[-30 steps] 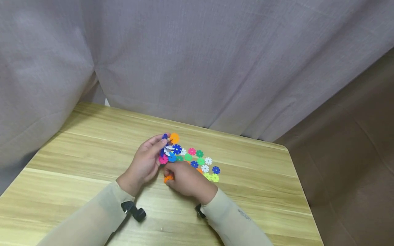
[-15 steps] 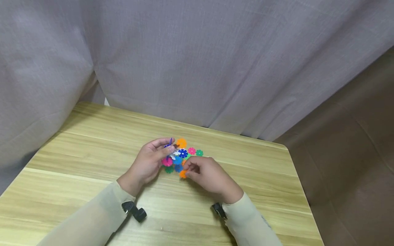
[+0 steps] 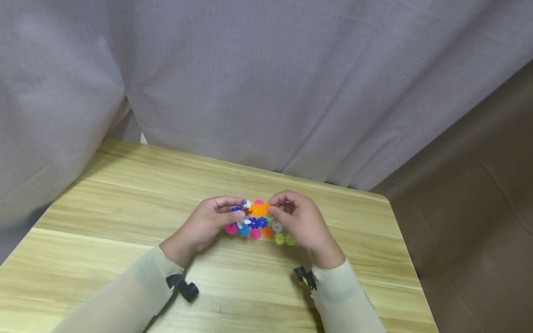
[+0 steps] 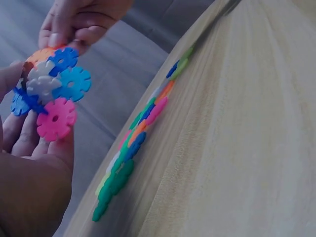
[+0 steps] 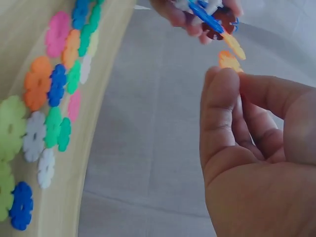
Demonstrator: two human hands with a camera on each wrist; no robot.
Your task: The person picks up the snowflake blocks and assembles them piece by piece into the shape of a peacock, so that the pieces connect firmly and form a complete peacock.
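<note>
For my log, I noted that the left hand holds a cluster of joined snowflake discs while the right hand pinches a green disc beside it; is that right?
Not quite: the disc pinched by the right hand is orange, not green, as the right wrist view shows. The left hand does hold the cluster.

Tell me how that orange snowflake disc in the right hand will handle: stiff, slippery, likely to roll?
The orange disc, pinched in the right hand, looks thin, flat plastic: probably stiff and very light. Its notched rim should give fingertips purchase, so likely not slippery. Lying flat like the loose discs on the table, it probably won't roll.
</note>
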